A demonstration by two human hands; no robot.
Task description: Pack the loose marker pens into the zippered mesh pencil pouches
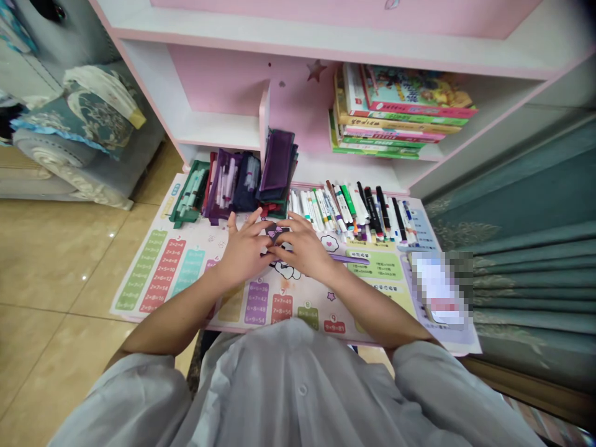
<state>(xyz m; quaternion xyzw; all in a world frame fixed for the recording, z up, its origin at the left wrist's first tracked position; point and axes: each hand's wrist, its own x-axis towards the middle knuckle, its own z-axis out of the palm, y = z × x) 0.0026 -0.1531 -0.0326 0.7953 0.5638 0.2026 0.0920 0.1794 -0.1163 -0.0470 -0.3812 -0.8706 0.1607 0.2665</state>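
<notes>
Working both hands over the middle of a printed times-table mat (153, 273). My left hand (244, 251) sits just left of mat centre, fingers (249, 225) spread, tips reaching toward my right hand (305, 245). Right fingers (292, 234) curl inward, close to a small dark item (278, 236) at mat centre. The item sits between both hands, mostly hidden, so I can't tell what it is or whether it's firmly pinched.

A purple stick (349, 259) lies on the mat, just right of my right hand. Along the mat's far edge, left of centre: zip pencil pouches (223, 189) in green, purple and navy, some stuffed with pens. Far edge, right of centre: a row of marker pens (339, 211), lying side by side. Picture books (405, 112) stand stacked on a shelf beyond the mat. A pixelated sheet (437, 288) lies at the mat's right edge, unreadable. Teal curtain (526, 248) hangs right of the mat.
</notes>
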